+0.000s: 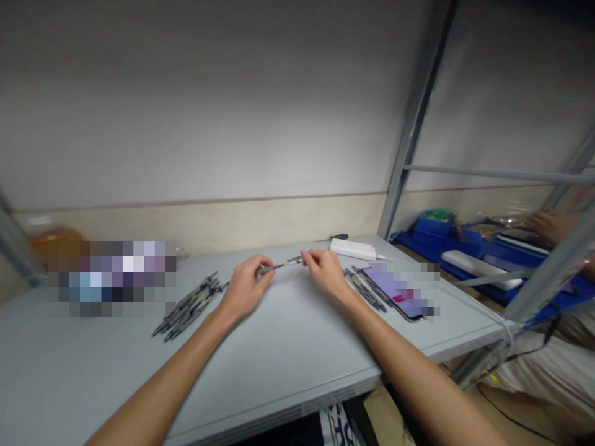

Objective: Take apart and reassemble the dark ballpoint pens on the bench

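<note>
- Our L hand has the pen by its left end, btwn thumb & fingers, pinched narrow.
- Our R hand pinches the right end w/ fingertips, also narrow.
- So the pen's middle shows btwn our 2 hands, over the desk.
- Pen pile lies left of our L hand.
- More pens lie right, next to phone.

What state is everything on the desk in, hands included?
Pen: held; fully assembled or not, unclear
Left hand: closed on pen
Right hand: fingers pinched at pen's other end
Left-side pens: loosely piled
Right-side pens: lying together
Phone: face up, screen lit
White block: lying down
Dark-handled tool: lying down
</note>
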Demonstrator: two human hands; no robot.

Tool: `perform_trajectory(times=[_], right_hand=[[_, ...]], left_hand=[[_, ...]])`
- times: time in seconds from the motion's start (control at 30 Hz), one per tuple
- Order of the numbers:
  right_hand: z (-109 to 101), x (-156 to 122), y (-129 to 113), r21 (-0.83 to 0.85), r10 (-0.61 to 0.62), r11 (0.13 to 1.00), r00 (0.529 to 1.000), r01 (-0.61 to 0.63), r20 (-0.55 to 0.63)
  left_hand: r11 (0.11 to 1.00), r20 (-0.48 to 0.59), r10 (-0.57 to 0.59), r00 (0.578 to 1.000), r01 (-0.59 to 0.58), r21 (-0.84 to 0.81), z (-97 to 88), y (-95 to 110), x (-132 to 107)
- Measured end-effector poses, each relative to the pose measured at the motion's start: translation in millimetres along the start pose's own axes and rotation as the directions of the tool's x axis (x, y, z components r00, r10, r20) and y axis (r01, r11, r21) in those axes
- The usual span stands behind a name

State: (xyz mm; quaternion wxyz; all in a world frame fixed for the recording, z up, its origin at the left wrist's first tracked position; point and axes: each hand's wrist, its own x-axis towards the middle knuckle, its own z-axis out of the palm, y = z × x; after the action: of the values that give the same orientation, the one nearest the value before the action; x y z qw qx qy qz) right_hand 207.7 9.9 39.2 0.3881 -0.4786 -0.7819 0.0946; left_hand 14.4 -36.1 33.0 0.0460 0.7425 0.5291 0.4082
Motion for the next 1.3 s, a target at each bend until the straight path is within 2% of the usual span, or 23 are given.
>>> perform_trajectory(times=[0.1,0.17,0.23,0.33,0.43,0.53,0.63,0.73,0.83,0.9,1.07,1.3], right_hand=[[-0.7,1.5,2.6,0.029,0.116,0.993,0.993,-0.116,0.007],[-0.2,1.4,3.9,0.016,0.132,0.991,0.991,-0.133,0.033],[1.5,-0.7,3.2,-0.011,0.059,0.998,0.997,-0.059,0.048],[6.8,-7.2,-2.6,-0.105,-0.142,0.983,0.984,0.153,0.103],[15.2,-14.6,-10.4,-0.27,-0.199,0.927,0.951,0.262,0.237],[23.0,-18.9,-15.3,-0.363,-0.102,0.906,0.946,0.216,0.307],[26.0,-19.2,-17.0,-0.427,0.044,0.901,0.965,0.074,0.259],[25.0,-17.3,-17.8,-0.39,0.14,0.921,0.954,-0.026,0.266],[24.5,-16.7,-19.4,-0.333,0.146,0.943,0.92,-0.017,0.365],[26.0,-18.3,-21.6,-0.353,0.117,0.935,0.913,0.031,0.39],[31.2,-24.8,-28.0,-0.495,0.002,0.851,0.941,0.176,0.339],[30.2,-24.9,-29.8,-0.525,-0.167,0.774,0.914,0.354,0.37]], left_hand=[[0.999,-0.039,0.028,0.999,-0.027,0.041,-1.6,-6.7,2.0],[0.996,-0.038,0.062,0.997,-0.059,0.065,-0.4,-10.9,1.9],[0.993,-0.019,0.085,0.996,-0.083,0.084,2.3,-13.9,1.0],[0.987,0.033,0.08,0.996,-0.083,0.139,7.5,-15.5,-0.8],[0.958,0.108,0.058,0.992,-0.086,0.275,10.8,-12.1,-2.8],[0.888,0.152,0.064,0.986,-0.126,0.442,9.7,-2.9,-5.3],[0.812,0.139,0.152,0.979,-0.204,0.547,6.8,9.0,-7.7],[0.749,0.175,0.275,0.945,-0.325,0.577,7.2,17.8,-9.4],[0.687,0.262,0.312,0.913,-0.407,0.602,12.3,20.6,-9.4],[0.663,0.285,0.264,0.921,-0.388,0.64,16.7,20.3,-8.4],[0.662,0.23,0.04,0.972,-0.198,0.722,23.2,20.5,-6.8],[0.724,0.242,-0.158,0.957,-0.055,0.688,25.4,15.3,-10.5]])
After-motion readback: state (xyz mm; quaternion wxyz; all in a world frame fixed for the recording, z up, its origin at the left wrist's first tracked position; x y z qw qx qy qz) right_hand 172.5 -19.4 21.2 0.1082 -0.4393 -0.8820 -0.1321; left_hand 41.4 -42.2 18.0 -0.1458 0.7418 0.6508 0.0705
